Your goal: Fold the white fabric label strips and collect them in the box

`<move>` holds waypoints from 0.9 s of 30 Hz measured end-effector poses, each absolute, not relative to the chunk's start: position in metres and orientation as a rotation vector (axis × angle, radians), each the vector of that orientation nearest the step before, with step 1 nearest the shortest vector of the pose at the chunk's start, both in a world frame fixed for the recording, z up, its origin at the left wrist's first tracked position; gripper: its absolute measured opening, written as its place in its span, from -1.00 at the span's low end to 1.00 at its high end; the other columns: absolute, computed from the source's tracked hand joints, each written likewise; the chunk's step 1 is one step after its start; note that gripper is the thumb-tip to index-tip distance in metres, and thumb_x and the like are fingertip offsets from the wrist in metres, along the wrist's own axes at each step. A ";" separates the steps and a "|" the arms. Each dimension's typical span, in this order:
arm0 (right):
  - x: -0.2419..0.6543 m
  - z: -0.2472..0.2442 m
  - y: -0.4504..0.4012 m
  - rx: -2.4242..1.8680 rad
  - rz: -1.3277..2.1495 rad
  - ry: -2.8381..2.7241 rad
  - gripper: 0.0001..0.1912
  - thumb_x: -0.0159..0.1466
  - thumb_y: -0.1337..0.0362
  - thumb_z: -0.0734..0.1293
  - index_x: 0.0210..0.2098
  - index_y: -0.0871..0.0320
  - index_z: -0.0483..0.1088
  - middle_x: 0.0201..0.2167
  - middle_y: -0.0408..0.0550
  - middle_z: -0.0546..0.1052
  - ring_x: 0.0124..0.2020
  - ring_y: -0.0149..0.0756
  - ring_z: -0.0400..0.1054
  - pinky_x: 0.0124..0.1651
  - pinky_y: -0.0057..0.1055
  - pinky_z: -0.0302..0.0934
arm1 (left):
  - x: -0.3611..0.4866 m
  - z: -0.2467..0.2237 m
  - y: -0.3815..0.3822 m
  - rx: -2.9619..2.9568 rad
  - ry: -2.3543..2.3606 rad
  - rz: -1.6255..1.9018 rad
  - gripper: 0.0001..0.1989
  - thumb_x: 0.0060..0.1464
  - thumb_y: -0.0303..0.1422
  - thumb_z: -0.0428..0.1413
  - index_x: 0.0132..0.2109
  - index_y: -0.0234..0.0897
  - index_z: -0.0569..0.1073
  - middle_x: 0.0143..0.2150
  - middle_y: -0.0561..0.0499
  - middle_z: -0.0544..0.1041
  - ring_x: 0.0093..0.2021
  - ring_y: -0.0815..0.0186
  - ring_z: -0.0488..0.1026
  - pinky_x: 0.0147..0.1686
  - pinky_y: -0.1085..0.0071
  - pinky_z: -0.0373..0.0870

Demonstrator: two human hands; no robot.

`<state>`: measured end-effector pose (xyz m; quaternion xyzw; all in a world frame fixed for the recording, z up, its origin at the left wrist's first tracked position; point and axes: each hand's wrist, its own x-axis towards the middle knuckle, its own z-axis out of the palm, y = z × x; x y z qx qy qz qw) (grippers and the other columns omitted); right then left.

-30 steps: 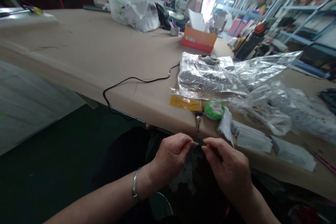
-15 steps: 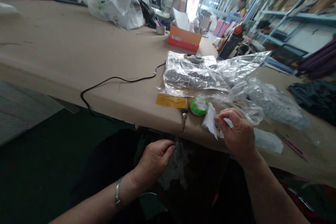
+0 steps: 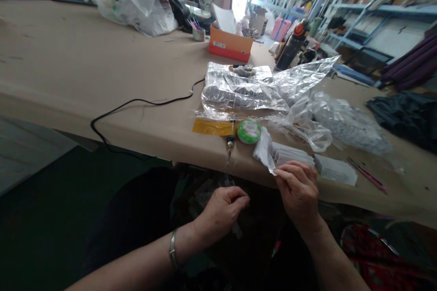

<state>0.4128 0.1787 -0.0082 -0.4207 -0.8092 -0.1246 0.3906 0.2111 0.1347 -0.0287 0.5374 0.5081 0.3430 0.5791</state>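
My right hand (image 3: 299, 193) is at the table's front edge, thumb and fingertips pinching the corner of a white paper slip at a fanned bundle of slips (image 3: 263, 149). Behind its fingers is a stack of printed white slips (image 3: 292, 154). My left hand (image 3: 223, 211), with a bracelet at the wrist, hovers below the table edge. Its thumb and forefinger are pressed together; what they hold, if anything, is hidden. Left of the bundle sit a green round container (image 3: 249, 132) with white stuff inside and a soldering iron (image 3: 230, 148), its tip pointing towards me.
A black cord (image 3: 143, 100) runs left over the table edge. Clear plastic bags (image 3: 246, 91) lie behind the tools. Pink tweezers (image 3: 368, 176) lie beside a translucent white packet (image 3: 336, 169). Farther back stand an orange box (image 3: 230, 46) and a pen cup (image 3: 198, 33).
My right hand has moved down to the corner of the slip bundle, uncovering the printed stack. My left hand has shifted right and slightly down. The whole view has shifted slightly.
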 end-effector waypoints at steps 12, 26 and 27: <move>0.415 -0.009 0.170 -1.081 -0.268 -2.044 -0.93 0.23 0.35 0.34 -0.39 0.11 0.47 -0.41 -0.11 0.54 -0.23 -0.24 0.35 -0.05 -0.21 0.17 | 0.268 0.000 0.154 0.406 0.661 0.907 -0.66 -0.09 -0.18 0.26 -0.30 -0.40 0.46 -0.38 -0.03 0.48 -0.42 0.40 0.42 -0.29 0.41 0.34; 0.413 -0.003 0.122 -1.065 -0.255 -2.068 -0.84 0.19 0.46 0.36 -0.28 0.09 0.45 -0.29 -0.08 0.56 -0.13 -0.18 0.37 0.05 -0.06 0.15 | 0.274 0.001 0.154 0.256 0.608 0.919 -0.70 0.02 -0.21 0.20 -0.30 -0.42 0.43 -0.45 -0.02 0.46 -0.48 0.43 0.41 -0.44 0.52 0.33; 0.411 -0.002 0.115 -1.055 -0.231 -2.094 -0.84 0.19 0.46 0.35 -0.29 0.09 0.45 -0.30 -0.09 0.56 -0.12 -0.18 0.37 0.07 -0.05 0.13 | 0.274 0.002 0.153 0.248 0.635 0.907 -0.74 0.00 -0.27 0.22 -0.31 -0.42 0.43 -0.47 -0.01 0.46 -0.50 0.45 0.40 -0.48 0.55 0.30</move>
